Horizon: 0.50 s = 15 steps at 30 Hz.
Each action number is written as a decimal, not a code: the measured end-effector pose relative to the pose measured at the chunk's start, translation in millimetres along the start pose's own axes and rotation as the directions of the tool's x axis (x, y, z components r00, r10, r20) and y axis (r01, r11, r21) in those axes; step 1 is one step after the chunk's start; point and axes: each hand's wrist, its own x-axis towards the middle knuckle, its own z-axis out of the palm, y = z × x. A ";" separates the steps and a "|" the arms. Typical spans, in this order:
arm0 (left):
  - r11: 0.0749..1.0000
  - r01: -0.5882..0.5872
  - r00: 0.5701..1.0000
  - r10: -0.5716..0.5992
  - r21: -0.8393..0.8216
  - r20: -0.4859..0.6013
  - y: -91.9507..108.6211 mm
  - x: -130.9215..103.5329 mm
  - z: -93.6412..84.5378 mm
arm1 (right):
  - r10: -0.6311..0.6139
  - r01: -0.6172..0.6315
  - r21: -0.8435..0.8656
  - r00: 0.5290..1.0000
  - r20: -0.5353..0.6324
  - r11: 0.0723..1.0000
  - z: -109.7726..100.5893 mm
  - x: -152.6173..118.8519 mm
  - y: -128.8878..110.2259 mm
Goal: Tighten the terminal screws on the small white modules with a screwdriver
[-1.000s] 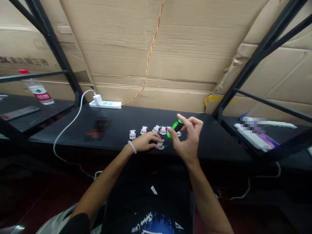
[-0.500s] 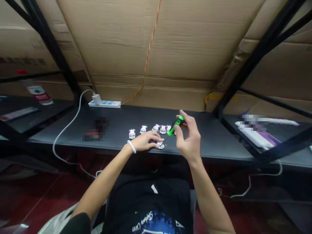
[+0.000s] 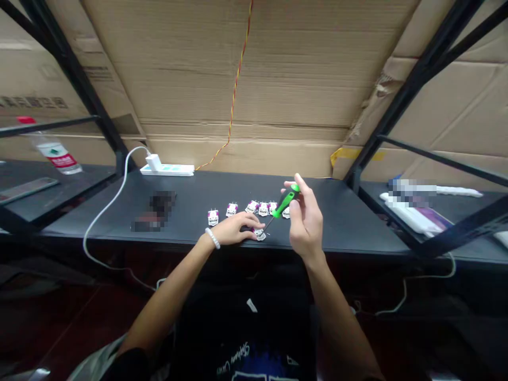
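My left hand [image 3: 237, 227], with a white bracelet on its wrist, pinches a small white-and-purple part [image 3: 260, 234] against the table near its front edge. In my right hand [image 3: 307, 222] is a screwdriver [image 3: 284, 203] with a green and black handle, gripped by thumb and fingers. Its thin shaft slants down to the left, and the tip reaches the part under my left fingers. Whether a screw sits under the tip is too small to see. Several similar white-and-purple parts, one of them at the left [image 3: 213, 217], lie in a loose row behind my hands.
A white power strip [image 3: 170, 170] with a plugged-in charger and cable stands at the back left. A blurred dark object [image 3: 154, 211] lies left of the parts. Black metal shelf posts [image 3: 381, 143] flank the table [image 3: 357, 227]. A plastic bottle [image 3: 59, 156] stands far left.
The view has shifted slightly. My right fingers have moved a little on the screwdriver handle, uncovering a part behind them. My left hand stays on the same part.
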 end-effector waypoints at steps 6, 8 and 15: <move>1.000 0.003 1.000 -0.003 0.005 -0.001 0.9 -0.3 0.4 | -0.098 0.080 -0.159 0.989 -0.114 0.984 3.0 3.9 -1.4; 1.000 -0.004 1.000 0.004 0.005 -0.004 1.2 -0.4 0.6 | -0.105 0.084 -0.167 0.987 -0.121 0.982 2.8 5.1 -0.6; 1.000 0.002 1.000 -0.002 0.010 -0.008 2.5 -0.4 0.6 | -0.070 0.070 -0.046 0.998 -0.007 0.997 1.6 2.8 -0.5</move>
